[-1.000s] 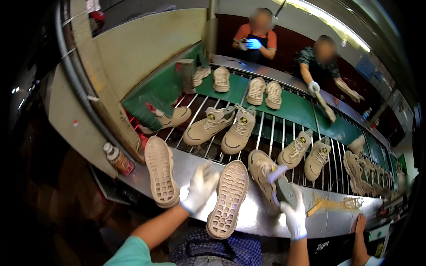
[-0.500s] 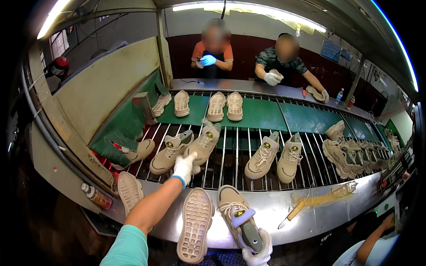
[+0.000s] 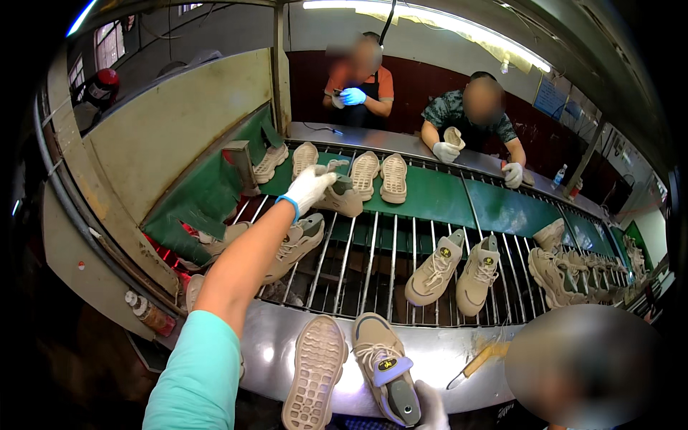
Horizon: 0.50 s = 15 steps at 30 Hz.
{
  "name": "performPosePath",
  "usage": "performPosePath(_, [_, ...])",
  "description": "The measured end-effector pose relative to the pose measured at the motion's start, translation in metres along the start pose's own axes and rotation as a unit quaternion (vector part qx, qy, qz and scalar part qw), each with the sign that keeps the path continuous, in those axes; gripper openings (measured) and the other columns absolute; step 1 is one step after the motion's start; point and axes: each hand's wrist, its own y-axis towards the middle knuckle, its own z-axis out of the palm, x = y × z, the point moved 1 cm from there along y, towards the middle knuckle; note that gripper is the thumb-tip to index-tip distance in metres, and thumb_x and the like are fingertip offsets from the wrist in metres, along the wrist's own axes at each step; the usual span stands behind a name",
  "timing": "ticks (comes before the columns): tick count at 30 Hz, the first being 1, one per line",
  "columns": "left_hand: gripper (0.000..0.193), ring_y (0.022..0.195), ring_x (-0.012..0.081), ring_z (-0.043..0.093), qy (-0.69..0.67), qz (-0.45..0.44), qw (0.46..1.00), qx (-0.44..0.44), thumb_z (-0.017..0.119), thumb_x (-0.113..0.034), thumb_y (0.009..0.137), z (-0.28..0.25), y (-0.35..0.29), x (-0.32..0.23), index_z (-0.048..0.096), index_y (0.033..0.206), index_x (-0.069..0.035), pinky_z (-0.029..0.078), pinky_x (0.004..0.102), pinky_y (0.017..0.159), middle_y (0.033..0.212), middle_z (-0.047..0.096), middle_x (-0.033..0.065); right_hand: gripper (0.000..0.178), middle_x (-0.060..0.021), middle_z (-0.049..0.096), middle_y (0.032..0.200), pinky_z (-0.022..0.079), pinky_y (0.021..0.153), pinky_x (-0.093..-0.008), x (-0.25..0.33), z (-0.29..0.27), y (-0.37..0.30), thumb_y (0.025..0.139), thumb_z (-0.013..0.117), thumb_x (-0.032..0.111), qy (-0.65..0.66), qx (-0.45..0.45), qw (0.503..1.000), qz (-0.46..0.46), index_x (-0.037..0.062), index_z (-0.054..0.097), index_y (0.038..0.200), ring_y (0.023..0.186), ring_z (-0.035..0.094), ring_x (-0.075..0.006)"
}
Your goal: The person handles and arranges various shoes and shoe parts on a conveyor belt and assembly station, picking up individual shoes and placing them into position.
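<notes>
My left hand (image 3: pixel 309 188), in a white glove with a blue wristband, reaches over the rack and is closed on a beige sneaker upper (image 3: pixel 342 201) with a grey-green form inside. The upper is tilted, close to the green belt. My right hand (image 3: pixel 431 407), also gloved, is blurred at the lower edge, beside the heel of a beige sneaker upper with a lavender tongue (image 3: pixel 387 367); its fingers are not clear. Left of that upper, a beige sole (image 3: pixel 315 373) lies tread up on the metal ledge. Another laced upper (image 3: pixel 297 247) sits on the rack behind my left forearm.
Several soles (image 3: pixel 393 178) rest on the green belt (image 3: pixel 430 195). Two laced uppers (image 3: pixel 434 269) stand on the metal bars. A knife (image 3: pixel 473 362) lies on the ledge (image 3: pixel 287 330). A blurred head (image 3: pixel 584 365) blocks the lower right. Across the line, two people (image 3: pixel 469 118) handle parts.
My left hand has carried the upper up and away toward the belt. My right hand has shifted slightly right along the heel. A person's head has come into the lower right.
</notes>
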Motion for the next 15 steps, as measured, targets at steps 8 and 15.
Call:
performPosePath(8, [0.067, 0.125, 0.0313, 0.068, 0.135, 0.019, 0.978, 0.155, 0.073, -0.042, 0.097, 0.009, -0.192, 0.023, 0.056, 0.15, -0.003, 0.052, 0.0405, 0.109, 0.136, 0.069, 0.0208, 0.102, -0.0223, 0.06, 0.151, 0.045, 0.119, -0.0424, 0.027, 0.018, 0.138, 0.071, 0.093, 0.034, -0.198, 0.172, 0.963, -0.053, -0.0043, 0.048, 0.155, 0.139, 0.06, -0.03])
performPosePath(15, [0.068, 0.131, 0.0433, 0.058, 0.322, 0.04, 0.931, 0.169, 0.067, -0.059, 0.093, 0.027, -0.265, 0.104, 0.073, 0.129, -0.001, 0.043, 0.0503, 0.115, 0.136, 0.068, 0.026, 0.051, -0.0147, 0.078, 0.093, 0.052, 0.099, -0.0366, 0.005, 0.053, 0.132, 0.101, 0.066, 0.042, 0.078, 0.189, 0.976, -0.074, -0.0073, 0.076, 0.096, 0.081, 0.068, -0.0189])
